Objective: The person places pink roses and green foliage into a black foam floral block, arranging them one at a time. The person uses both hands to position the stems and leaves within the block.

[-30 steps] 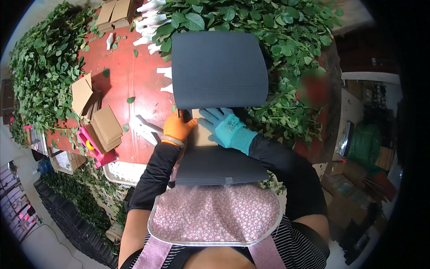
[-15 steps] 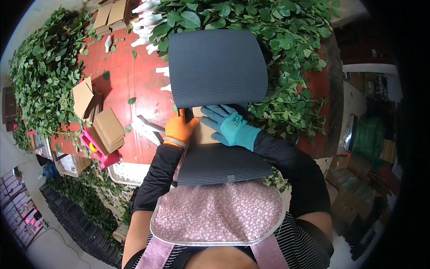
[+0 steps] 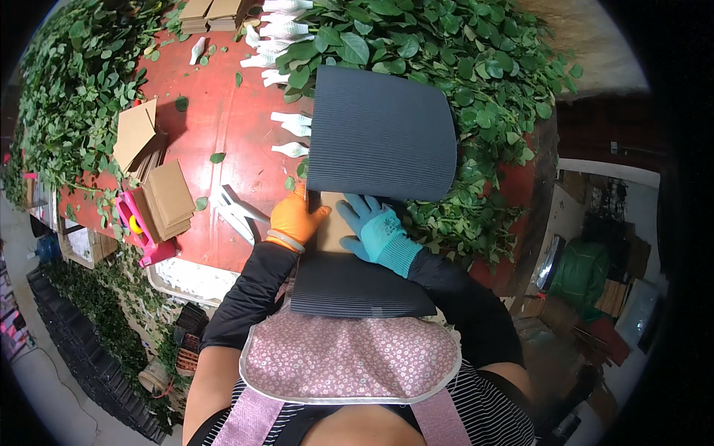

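A black ribbed sheet stands bent up in front of me, and a similar lower black flap lies nearest my body. Between them shows a strip of brown cardboard. My left hand, in an orange glove, is at the cardboard's left edge; its thumb reaches over the board and its fingers point away beside the sheet's corner. My right hand, in a blue-teal glove, rests on the cardboard's right part with fingers spread. Its fingertips reach toward the upper sheet's lower edge. Whatever lies under the sheet is hidden.
Leafy green stems heap behind and right, with white net sleeves at their ends. More foliage lies left. On the red table are cardboard stacks, a pink plastic item and a white V-shaped object.
The whole view has shifted and turned slightly. My right hand has turned a little, its fingers pointing more away from me. The left hand stays at the cardboard's left edge.
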The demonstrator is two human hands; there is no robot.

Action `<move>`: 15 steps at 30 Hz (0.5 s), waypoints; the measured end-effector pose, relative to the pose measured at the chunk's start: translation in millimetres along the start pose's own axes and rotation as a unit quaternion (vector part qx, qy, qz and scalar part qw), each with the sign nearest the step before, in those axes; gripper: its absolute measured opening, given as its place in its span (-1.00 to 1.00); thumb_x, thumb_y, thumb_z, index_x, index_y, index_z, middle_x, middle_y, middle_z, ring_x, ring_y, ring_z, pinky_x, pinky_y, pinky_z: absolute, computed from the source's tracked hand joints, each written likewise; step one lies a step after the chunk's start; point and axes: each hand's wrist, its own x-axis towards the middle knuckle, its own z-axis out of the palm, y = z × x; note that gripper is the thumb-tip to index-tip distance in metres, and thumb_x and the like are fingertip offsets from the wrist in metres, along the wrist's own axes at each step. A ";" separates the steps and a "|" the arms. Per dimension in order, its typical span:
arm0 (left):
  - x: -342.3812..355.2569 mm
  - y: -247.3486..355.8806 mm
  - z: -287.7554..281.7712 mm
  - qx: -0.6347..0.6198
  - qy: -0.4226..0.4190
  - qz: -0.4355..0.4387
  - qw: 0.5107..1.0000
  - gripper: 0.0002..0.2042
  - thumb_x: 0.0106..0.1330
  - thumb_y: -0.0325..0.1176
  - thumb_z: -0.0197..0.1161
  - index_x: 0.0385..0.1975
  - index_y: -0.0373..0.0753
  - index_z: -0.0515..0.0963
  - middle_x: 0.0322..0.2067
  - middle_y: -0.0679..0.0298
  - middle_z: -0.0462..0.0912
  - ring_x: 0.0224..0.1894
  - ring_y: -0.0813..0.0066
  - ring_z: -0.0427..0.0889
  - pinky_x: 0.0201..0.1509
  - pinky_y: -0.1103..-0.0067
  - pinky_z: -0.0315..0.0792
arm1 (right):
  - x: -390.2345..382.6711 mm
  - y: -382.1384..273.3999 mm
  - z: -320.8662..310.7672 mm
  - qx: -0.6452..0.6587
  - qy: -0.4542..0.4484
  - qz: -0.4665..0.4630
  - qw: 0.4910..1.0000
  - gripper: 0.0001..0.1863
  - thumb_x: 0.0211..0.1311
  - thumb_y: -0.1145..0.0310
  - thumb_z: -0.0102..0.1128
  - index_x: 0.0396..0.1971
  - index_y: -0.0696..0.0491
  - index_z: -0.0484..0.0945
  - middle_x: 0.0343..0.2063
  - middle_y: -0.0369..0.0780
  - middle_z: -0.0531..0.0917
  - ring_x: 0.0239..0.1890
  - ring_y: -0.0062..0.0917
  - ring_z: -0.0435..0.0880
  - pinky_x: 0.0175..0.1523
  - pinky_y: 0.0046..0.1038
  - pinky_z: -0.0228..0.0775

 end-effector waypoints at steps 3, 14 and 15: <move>-0.5 0.6 -1.6 0.006 -0.001 -0.004 1.000 -0.23 0.13 0.10 0.37 0.21 -0.29 0.29 -0.31 -0.15 0.63 -0.30 -0.18 0.62 -0.23 0.18 0.49 | 1.1 2.4 6.3 0.000 0.021 -0.013 1.000 -0.21 0.09 0.00 0.27 0.27 0.07 0.28 0.33 -0.04 0.14 0.30 -0.06 0.17 0.19 0.03 0.25; 0.1 -2.6 2.0 -0.013 0.012 0.018 1.000 -0.23 0.12 0.07 0.39 0.21 -0.30 0.28 -0.39 -0.14 0.62 -0.36 -0.19 0.60 -0.27 0.15 0.47 | 9.4 3.5 11.6 -0.003 -0.006 -0.008 1.000 -0.20 0.08 -0.03 0.29 0.28 0.06 0.31 0.36 -0.01 0.11 0.35 -0.06 0.10 0.21 0.08 0.19; -0.3 -3.0 0.8 -0.017 0.007 0.020 1.000 -0.24 0.12 0.07 0.39 0.21 -0.29 0.28 -0.39 -0.14 0.62 -0.37 -0.19 0.60 -0.28 0.15 0.47 | 9.3 1.6 12.7 -0.001 -0.009 -0.003 1.000 -0.20 0.08 -0.03 0.29 0.28 0.05 0.31 0.35 -0.02 0.11 0.35 -0.06 0.11 0.21 0.08 0.18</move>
